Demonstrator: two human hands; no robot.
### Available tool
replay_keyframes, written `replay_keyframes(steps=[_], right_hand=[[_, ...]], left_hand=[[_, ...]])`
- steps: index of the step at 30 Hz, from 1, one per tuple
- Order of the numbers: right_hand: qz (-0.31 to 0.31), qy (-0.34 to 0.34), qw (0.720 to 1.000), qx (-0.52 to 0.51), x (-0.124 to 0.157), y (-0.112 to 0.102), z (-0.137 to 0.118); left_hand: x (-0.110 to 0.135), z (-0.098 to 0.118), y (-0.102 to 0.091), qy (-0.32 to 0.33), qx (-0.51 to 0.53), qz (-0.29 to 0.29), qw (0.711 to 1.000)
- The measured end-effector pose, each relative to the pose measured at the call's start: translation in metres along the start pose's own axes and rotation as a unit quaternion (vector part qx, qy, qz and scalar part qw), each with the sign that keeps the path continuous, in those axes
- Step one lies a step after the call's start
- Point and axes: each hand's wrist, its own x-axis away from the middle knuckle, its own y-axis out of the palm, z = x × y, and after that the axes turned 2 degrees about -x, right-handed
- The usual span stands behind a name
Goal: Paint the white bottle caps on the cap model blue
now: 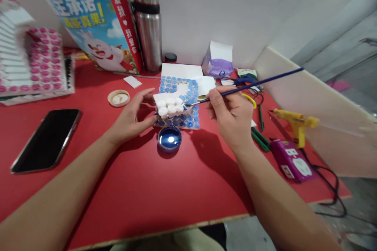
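Observation:
My left hand (132, 115) grips a small strip of white caps (170, 107), holding it just above a tray of blue-painted caps (188, 90) on the red table. My right hand (228, 111) is closed round a thin blue paintbrush (253, 85); its tip touches the right end of the white strip. A small round dish of blue paint (169, 139) sits right in front of the tray, between my hands.
A black phone (47, 139) lies at the left. Stacked trays of pink caps (35, 62), a steel flask (148, 27) and a colourful poster stand behind. A yellow glue gun (296, 123), purple power strip (290, 160), scissors and a tissue box (218, 60) lie right.

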Motion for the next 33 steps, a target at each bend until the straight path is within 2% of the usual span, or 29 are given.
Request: replay_keyframes(steps=[3,7,12,33], right_hand=[[0.019,0.001,1.0,-0.005,-0.0001,-0.0002,0.0003],[-0.011,0.001,1.0,-0.006,0.0007,0.0003,-0.0003],[0.013,-0.011,1.0,0.024,0.0005,-0.0006,-0.0002],[0.007,-0.003,1.0,-0.004,0.0022,-0.0001,-0.0061]], left_hand=[[-0.0002,-0.0002,0.0,0.001,0.003,0.0,1.0],[-0.0003,0.0015,0.0,0.002,-0.004,0.005,1.0],[-0.0004,0.0022,0.0002,-0.004,-0.002,0.001,1.0],[-0.0003,0.0037,-0.0008,-0.008,-0.007,0.001,1.0]])
